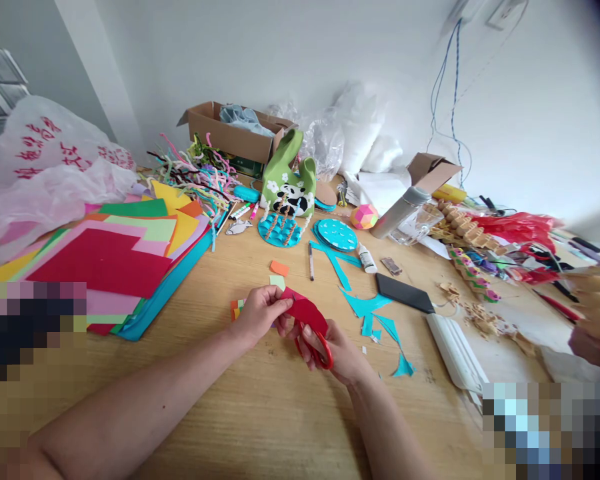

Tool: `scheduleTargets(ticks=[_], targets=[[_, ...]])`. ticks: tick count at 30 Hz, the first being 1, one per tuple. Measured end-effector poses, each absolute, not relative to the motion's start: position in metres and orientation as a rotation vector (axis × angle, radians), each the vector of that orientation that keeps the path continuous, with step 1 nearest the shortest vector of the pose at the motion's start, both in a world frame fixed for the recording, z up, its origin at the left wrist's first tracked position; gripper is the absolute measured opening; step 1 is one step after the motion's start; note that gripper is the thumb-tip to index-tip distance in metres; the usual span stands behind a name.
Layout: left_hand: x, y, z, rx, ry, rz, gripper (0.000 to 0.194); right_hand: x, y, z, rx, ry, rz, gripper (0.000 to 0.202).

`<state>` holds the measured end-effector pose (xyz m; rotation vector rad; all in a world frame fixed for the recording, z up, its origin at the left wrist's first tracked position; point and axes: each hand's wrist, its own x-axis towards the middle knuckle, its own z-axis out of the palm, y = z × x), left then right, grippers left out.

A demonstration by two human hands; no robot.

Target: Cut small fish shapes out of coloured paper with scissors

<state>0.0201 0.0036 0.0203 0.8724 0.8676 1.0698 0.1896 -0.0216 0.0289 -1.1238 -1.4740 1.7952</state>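
Observation:
My left hand (264,312) pinches the left edge of a piece of red paper (304,308) over the near middle of the table. My right hand (336,350) is closed round the red handles of a pair of scissors (325,355), just under the paper's right side. The blades are mostly hidden by the paper and fingers. Beside and behind my left hand lie small coloured paper pieces, among them an orange one (279,268) and a pale green one (277,281). Blue paper scraps (364,303) are scattered to the right of my hands.
A stack of coloured paper (105,260) fills the left. Behind stand a green panda bag (289,177), blue discs (336,235) and a cardboard box (230,137). To the right are a glue bottle (367,259), a black power bank (405,293), a metal flask (403,212) and another person's hand (597,347).

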Motion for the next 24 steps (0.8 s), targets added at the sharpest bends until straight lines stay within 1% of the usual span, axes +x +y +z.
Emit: scheduleTargets(ticks=[8, 18, 24], targets=[[0.0196, 0.0031, 0.0225, 0.865, 0.866, 1.069, 0.026, 0.1904, -0.0218, 0.0276, -1.140, -1.473, 1.785, 0.051], [0.0190, 0.0034, 0.0216, 0.871, 0.870, 1.081, 0.026, 0.1912, -0.0219, 0.0261, -1.166, -1.471, 1.754, 0.052], [0.0185, 0.0048, 0.0202, 0.877, 0.863, 1.066, 0.023, 0.1909, -0.0215, 0.0291, -1.172, -1.492, 1.777, 0.053]])
